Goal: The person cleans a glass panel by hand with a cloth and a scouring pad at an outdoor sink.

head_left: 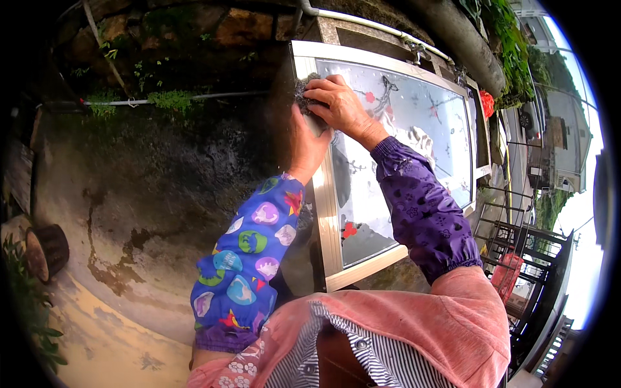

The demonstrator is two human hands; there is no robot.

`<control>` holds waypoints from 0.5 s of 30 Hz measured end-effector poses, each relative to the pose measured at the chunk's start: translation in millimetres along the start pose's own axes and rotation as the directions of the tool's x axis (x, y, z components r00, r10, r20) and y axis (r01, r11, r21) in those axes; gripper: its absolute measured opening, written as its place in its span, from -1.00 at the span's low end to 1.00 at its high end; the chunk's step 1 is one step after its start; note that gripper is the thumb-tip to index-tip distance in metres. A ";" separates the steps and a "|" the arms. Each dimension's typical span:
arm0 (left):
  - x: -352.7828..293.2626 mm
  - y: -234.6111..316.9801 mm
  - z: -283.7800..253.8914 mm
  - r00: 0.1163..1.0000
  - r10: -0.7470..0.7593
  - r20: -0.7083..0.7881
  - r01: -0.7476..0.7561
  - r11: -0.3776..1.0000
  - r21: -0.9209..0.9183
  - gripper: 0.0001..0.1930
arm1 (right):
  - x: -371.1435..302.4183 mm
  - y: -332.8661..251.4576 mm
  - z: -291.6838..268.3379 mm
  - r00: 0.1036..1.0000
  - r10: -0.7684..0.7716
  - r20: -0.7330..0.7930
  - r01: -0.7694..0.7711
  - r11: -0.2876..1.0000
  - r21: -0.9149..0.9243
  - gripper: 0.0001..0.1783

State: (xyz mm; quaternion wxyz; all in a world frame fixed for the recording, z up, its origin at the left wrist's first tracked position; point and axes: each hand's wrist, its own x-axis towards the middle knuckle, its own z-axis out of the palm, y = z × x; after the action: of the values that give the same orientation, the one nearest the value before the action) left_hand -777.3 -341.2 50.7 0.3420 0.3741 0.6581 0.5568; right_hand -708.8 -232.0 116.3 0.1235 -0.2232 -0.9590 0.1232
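Observation:
A glass panel door (446, 139) in a pale beige frame lies tilted before me, with dark branches and red blossoms on its glass. My right hand (343, 110) presses a grey wire scrubber (303, 94) against the left rail near its far corner, fingers closed over it. Just below, my left hand (309, 145) straddles the same rail, its thumb at the outer edge and the fingers partly hidden. Farther right on the glass lies a crumpled whitish cloth (420, 142), partly behind my right sleeve.
A white pipe (375, 21) with a tap (417, 53) runs beyond the panel. Along the left is a stained concrete floor (123, 207), with a round brown pot (48, 252). Black metal railings (530, 239) and a red bag (486, 103) are at the right.

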 end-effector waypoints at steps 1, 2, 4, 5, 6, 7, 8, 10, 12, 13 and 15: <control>-1.0 -4.0 0.0 1.000 0.018 -0.017 -0.018 1.000 0.014 -0.01 | 18.7 5.5 3.4 0.998 -0.014 -0.055 0.011 0.998 -0.062 -0.68; -4.4 -5.7 4.2 0.999 0.033 -0.019 -0.033 0.999 0.019 -0.03 | 38.5 18.9 6.1 0.994 -0.018 -0.104 0.005 0.991 -0.131 -0.70; -6.2 2.5 7.5 1.000 0.003 0.016 -0.003 1.000 -0.020 -0.07 | 76.1 48.2 6.5 0.985 0.050 -0.166 -0.091 0.965 -0.246 -0.71; -5.7 2.2 9.4 1.000 0.012 0.010 -0.012 1.000 0.004 -0.06 | 93.6 55.4 6.2 0.978 0.108 -0.176 -0.152 0.954 -0.259 -0.71; -5.1 1.6 11.3 1.000 0.018 0.006 -0.018 0.999 0.027 -0.06 | 102.6 58.7 8.1 0.969 0.167 -0.183 -0.213 0.938 -0.273 -0.71; -4.3 3.8 10.6 1.000 -0.017 0.007 0.017 1.000 -0.012 -0.07 | 104.9 54.6 11.3 0.971 0.177 -0.159 -0.218 0.928 -0.300 -0.71; -3.4 3.7 11.2 1.000 -0.014 0.006 0.014 1.000 -0.002 -0.07 | 105.0 51.4 12.6 0.972 0.191 -0.137 -0.226 0.916 -0.331 -0.70; -1.6 0.4 5.8 1.000 -0.005 0.003 0.005 1.000 0.022 -0.09 | 92.2 43.7 16.0 0.993 0.091 -0.080 -0.114 0.928 -0.354 -0.71; 5.2 -1.5 -3.3 1.000 0.000 0.008 0.000 1.000 0.016 -0.11 | 52.7 13.2 14.1 0.998 -0.042 -0.053 0.032 0.985 -0.171 -0.69; 7.9 1.2 -6.6 0.999 -0.008 0.041 0.008 1.000 0.001 -0.11 | 29.9 -0.2 11.7 0.999 -0.040 -0.019 0.037 0.990 -0.133 -0.69; 4.8 8.2 -1.7 0.995 -0.016 0.098 0.021 0.998 -0.055 -0.07 | -3.2 -10.3 4.7 0.997 -0.065 -0.028 0.061 0.988 -0.140 -0.69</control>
State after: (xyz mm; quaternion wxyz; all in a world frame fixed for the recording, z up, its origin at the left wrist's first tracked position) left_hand -780.2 -337.0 58.9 0.3892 0.3849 0.6281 0.5531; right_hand -711.5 -243.3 114.3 0.1271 -0.2027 -0.9697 0.0486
